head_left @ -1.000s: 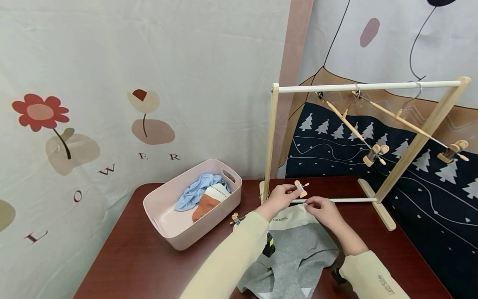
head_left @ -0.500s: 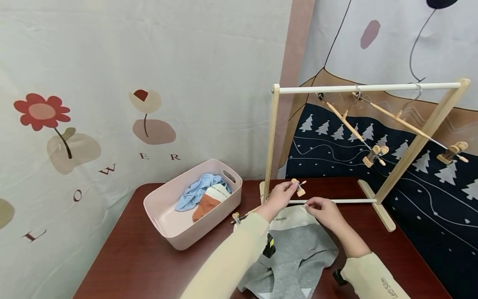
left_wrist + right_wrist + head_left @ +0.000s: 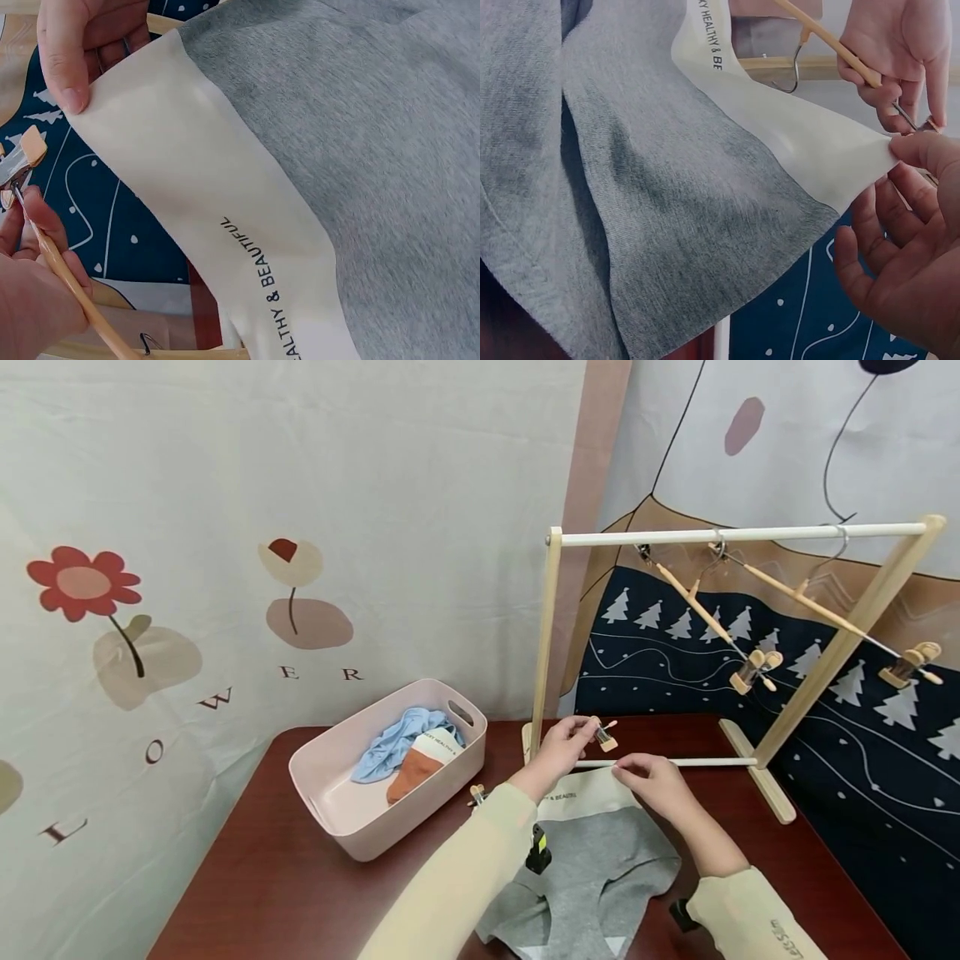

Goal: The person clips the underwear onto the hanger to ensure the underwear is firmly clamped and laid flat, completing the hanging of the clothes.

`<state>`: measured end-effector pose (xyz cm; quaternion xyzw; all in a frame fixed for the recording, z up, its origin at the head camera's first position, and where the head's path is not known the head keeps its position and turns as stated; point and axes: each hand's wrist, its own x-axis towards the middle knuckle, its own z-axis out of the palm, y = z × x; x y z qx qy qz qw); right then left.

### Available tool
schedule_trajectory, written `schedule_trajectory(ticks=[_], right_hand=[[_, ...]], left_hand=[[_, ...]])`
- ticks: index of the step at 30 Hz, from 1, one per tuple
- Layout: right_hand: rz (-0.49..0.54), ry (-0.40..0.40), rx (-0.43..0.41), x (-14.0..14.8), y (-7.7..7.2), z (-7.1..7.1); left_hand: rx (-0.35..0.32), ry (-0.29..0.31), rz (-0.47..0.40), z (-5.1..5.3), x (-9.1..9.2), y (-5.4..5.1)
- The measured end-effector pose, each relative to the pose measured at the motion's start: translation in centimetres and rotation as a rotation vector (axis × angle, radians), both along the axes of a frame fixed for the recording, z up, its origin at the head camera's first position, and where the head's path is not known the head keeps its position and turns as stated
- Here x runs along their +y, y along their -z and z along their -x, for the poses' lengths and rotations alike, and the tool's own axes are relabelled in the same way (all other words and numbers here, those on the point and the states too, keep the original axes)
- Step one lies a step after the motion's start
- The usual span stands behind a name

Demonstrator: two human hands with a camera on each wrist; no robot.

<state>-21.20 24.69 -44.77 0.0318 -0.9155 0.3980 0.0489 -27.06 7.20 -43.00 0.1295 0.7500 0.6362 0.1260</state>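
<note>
My left hand [image 3: 558, 753] grips the thin rod end of a wooden clip hanger [image 3: 71, 289], beside its clip [image 3: 31, 146]. The other clip [image 3: 477, 793] of this hanger shows past my left sleeve; whether it bites the cloth is hidden. Grey underpants [image 3: 592, 843] with a cream printed waistband hang below my hands. My right hand [image 3: 907, 232] pinches the waistband's corner [image 3: 877, 154] between thumb and fingertips. The near clip stands apart from that corner in the left wrist view.
Behind my hands stands a wooden rack [image 3: 550, 643] with a white top rail [image 3: 637, 538]. Two clip hangers [image 3: 697, 607] hang from it on the right. A pink basket [image 3: 330, 818] on the left holds blue cloth [image 3: 405, 739] and an orange garment [image 3: 412, 774].
My left hand has shifted slightly left with the hanger, and its clip has turned a little. More of the waistband print shows. My right hand keeps its pinch almost in place.
</note>
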Motion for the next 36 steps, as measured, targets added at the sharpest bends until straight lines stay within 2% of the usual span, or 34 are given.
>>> schedule_trajectory(ticks=[8, 14, 17, 20, 27, 36], right_hand=[[0.014, 0.032, 0.048, 0.3, -0.6, -0.2], [0.013, 0.085, 0.062, 0.4, -1.3, -0.5], [0.010, 0.096, 0.067, 0.4, -1.4, -0.4], [0.012, 0.097, 0.065, 0.3, -1.4, -0.3], [0.019, 0.100, 0.051, 0.2, -1.3, -0.3], [0.055, 0.122, 0.044, 0.0, -1.6, -0.2]], left_hand=[[0.021, 0.001, 0.060, -0.1, 0.1, -0.1], [0.108, 0.051, 0.093, -0.2, 0.3, 0.1], [0.143, 0.037, 0.117, -0.2, 0.4, 0.1], [0.149, 0.015, 0.119, -0.2, 0.3, 0.3], [0.117, -0.006, 0.105, -0.3, 0.5, 0.8], [0.164, -0.031, 0.135, -0.4, 0.6, 1.1]])
